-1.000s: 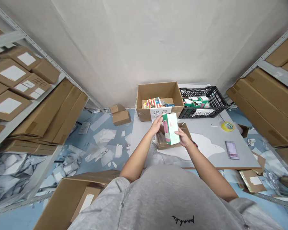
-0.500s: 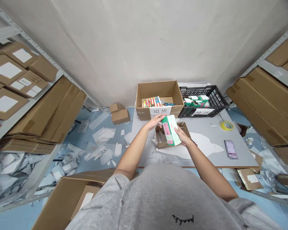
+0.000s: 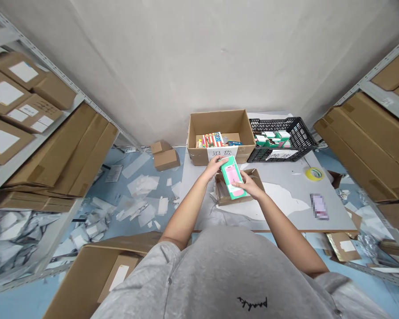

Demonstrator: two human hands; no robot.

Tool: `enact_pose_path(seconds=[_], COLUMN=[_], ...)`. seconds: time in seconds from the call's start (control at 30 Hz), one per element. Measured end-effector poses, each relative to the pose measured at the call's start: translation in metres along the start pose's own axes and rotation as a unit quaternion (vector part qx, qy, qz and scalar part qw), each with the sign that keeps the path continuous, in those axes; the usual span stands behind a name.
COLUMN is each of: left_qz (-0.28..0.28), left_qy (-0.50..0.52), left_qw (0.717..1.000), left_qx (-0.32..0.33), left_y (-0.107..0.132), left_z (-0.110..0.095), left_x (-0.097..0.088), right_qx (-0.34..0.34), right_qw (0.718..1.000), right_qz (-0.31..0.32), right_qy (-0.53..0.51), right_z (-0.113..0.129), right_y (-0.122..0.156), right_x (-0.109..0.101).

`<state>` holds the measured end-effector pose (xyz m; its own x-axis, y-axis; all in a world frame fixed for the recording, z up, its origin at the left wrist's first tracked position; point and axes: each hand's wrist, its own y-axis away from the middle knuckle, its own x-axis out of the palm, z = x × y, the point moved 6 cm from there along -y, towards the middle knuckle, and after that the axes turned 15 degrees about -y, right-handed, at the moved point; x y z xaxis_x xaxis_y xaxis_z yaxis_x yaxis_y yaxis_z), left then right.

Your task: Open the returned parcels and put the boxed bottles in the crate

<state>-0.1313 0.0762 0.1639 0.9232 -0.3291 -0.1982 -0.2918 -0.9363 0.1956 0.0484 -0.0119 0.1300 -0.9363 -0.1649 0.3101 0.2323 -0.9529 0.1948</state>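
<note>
Gripping the far upper corner, the part-curled left hand (image 3: 215, 167) steadies one green-and-pink rectangular paperboard carton (image 3: 232, 173), tilted above one small open brown cardboard box (image 3: 223, 200); the right hand (image 3: 252, 186) is wrapped round its right side. Looks light, stiff, smooth, crushable; hold by side edges. Behind, I count one larger open brown cardboard box (image 3: 197, 156), one black plastic crate (image 3: 299, 128); rightward, one yellow tape roll (image 3: 310, 174).

We look from the person's head, forward and steeply down, with the grey shirt (image 3: 216, 274) closest and the left hand (image 3: 213, 169) and right hand (image 3: 252, 186) mid-view over the table (image 3: 286, 170). Our wide view reaches the far wall (image 3: 202, 66) and takes in the left shelving (image 3: 58, 235) and right shelving (image 3: 387, 101).
</note>
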Motion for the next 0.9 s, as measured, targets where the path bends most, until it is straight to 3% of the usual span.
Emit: enact_pose_path(seconds=[0.17,0.27,0.63,0.9], left_qz=[0.109,0.139,0.148,0.136], left_qy=[-0.031,-0.045,-0.066,-0.060], left_qw=[0.993,0.988,0.986,0.987], left_qx=[-0.033,-0.048,-0.029,-0.059], left_y=[0.004,0.005,0.000,-0.001], left_z=[-0.004,-0.003,0.002,0.003], left_x=[-0.014,-0.020,-0.012,0.002], right_qx=[0.011,0.018,0.034,0.030], right_qw=[1.000,0.999,0.998,0.997], right_qz=[0.020,0.030,0.023,0.042], right_qy=[0.000,0.001,-0.043,-0.059], right_z=[0.005,0.005,-0.007,-0.009], right_y=[0.006,0.007,0.012,0.017], right_x=[0.000,-0.004,-0.020,-0.034])
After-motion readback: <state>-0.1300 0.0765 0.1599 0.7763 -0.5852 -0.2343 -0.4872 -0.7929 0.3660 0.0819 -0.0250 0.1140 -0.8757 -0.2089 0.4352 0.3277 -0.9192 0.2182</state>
